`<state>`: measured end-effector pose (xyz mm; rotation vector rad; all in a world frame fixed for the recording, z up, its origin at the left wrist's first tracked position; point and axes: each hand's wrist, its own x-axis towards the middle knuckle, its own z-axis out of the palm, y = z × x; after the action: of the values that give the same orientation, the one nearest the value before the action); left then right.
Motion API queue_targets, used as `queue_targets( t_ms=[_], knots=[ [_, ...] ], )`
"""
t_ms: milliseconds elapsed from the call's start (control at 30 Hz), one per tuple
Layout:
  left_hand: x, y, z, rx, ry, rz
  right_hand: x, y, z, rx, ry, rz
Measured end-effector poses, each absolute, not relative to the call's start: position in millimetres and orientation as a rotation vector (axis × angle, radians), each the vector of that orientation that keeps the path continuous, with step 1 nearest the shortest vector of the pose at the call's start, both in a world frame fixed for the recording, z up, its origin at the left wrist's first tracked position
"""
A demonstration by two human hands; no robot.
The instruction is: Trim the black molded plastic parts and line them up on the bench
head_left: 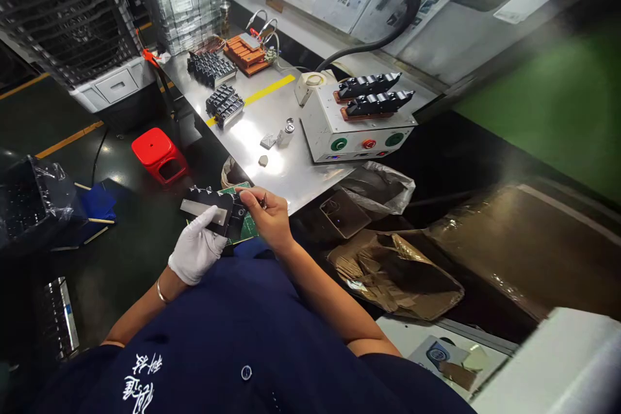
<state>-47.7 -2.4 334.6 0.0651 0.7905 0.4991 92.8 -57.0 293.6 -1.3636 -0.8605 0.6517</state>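
Observation:
My left hand, in a white glove, grips a black moulded part with a flat silver metal strip along its side. The thumb presses on the strip. At the part's right end my bare right hand is closed in a pinch. A small dark tip shows beside its fingers; the rest of what it holds is hidden. Beneath the part, a green board or mat lies close to my lap. Similar black parts stand in two groups on the metal table, one group nearer and another behind.
On the metal table are small metal blocks, an orange fixture and a white control box carrying two black parts. A red stool stands left. An opened cardboard box sits at right.

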Motion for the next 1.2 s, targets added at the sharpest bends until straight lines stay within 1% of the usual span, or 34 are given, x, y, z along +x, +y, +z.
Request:
queue_targets(
  t_ms=[100,267,433,800,1200],
  knots=[
    [-48,2,338,0.025,0.822,0.495,94,-57,295,-1.387,-0.952,0.644],
    [-50,8,341,0.032,0.887,0.583,99,-68,290,-1.443,-1.043,0.603],
    [-51,9,345,0.000,0.940,0.604,99,-78,293,-1.429,-1.249,0.471],
    [-43,7,352,0.021,0.896,0.564,98,-77,291,-1.387,-1.294,0.359],
    [-38,8,359,-0.010,0.946,0.593,102,-74,292,-1.387,-1.309,0.377]
  ],
)
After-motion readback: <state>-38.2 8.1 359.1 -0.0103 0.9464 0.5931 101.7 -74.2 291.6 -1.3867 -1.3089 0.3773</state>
